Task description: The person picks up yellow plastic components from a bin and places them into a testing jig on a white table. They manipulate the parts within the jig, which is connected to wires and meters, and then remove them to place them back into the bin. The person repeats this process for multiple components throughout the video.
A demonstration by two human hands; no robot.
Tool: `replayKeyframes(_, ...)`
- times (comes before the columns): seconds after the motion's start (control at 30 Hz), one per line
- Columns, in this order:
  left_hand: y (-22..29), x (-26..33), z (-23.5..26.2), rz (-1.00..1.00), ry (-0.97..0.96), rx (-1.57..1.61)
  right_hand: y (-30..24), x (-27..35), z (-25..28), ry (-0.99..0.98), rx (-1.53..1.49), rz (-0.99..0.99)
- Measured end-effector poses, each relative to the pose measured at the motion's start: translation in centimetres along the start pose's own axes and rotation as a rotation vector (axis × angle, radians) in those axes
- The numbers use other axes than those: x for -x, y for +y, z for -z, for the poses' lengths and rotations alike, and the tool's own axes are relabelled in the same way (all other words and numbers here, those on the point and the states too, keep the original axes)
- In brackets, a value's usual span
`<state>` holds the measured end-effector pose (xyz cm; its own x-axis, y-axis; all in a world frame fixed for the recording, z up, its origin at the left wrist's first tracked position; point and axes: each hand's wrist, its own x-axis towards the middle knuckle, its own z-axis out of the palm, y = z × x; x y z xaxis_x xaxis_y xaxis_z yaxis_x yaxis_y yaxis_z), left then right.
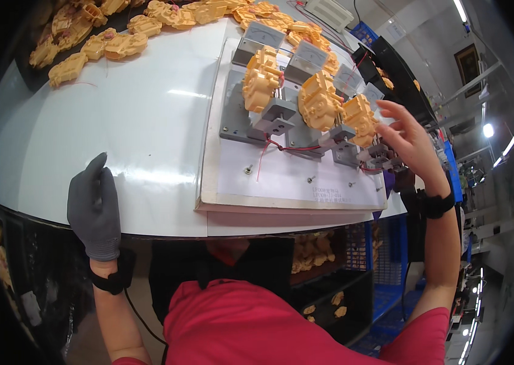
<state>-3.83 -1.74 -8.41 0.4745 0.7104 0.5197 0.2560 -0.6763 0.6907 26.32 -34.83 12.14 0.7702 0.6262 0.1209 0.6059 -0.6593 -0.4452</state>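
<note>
My left hand (94, 207), in a grey glove, rests near the front edge of the white table, with nothing visible in it and its fingers loosely extended. My bare right hand (408, 140) is raised at the right of a test board (208, 164). Its fingers are apart and curved, close beside a yellow plastic housing (360, 118); whether they touch it I cannot tell. Two similar housings, a middle one (319, 100) and a left one (262, 79), stand upright on grey fixtures (278, 115). Behind them are panel meters with white dials (264, 34).
Many loose yellow housings (117, 44) lie along the table's far side, some with thin red wires. Red wires (293, 148) run between the fixtures, and small metal posts (248, 170) stand on the board's front. Below the table are a blue crate (389, 249) and a black bin (345, 304).
</note>
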Motion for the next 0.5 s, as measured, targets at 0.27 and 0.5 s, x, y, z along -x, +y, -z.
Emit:
replayKeyframes(0.27, 0.2, 0.0, 0.0, -0.025, -0.020, -0.061, 3.8, 5.8, 2.2, 0.241, -0.060, 0.022)
replayKeyframes(0.5, 0.3, -0.4, -0.3, -0.058, 0.022, -0.048, 1.6, 1.9, 0.6, 0.164, -0.083, 0.084)
